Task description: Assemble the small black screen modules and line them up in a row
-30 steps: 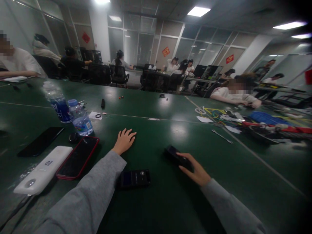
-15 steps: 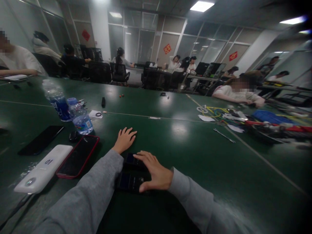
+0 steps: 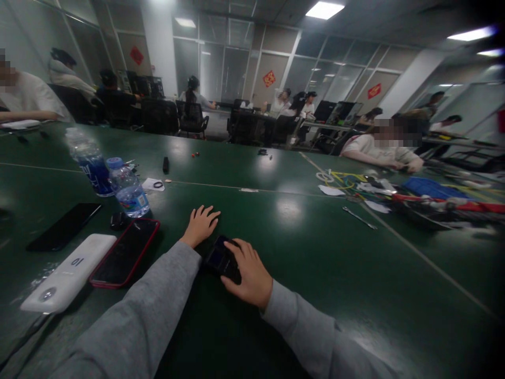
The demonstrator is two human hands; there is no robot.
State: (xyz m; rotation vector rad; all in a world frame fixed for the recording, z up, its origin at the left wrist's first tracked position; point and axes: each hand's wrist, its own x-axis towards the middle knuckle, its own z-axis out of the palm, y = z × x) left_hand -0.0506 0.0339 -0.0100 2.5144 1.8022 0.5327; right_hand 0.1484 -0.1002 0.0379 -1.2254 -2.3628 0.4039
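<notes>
A small dark rectangular device with a bluish screen lies on the green table, between the two hands. The right hand is clamped on it — fingers curled over its edge. The left hand rests flat, fingers spread, just beside it — a red-cased phone lies near.

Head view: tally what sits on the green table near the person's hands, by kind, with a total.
Water bottles: 2, one behind and one in front
Flat phones: 2, a black phone and a red-cased phone
White power bank: 1
Small dark device under the right hand: 1
Total: 6
The left hand lies flat on the table, holding nothing.
</notes>
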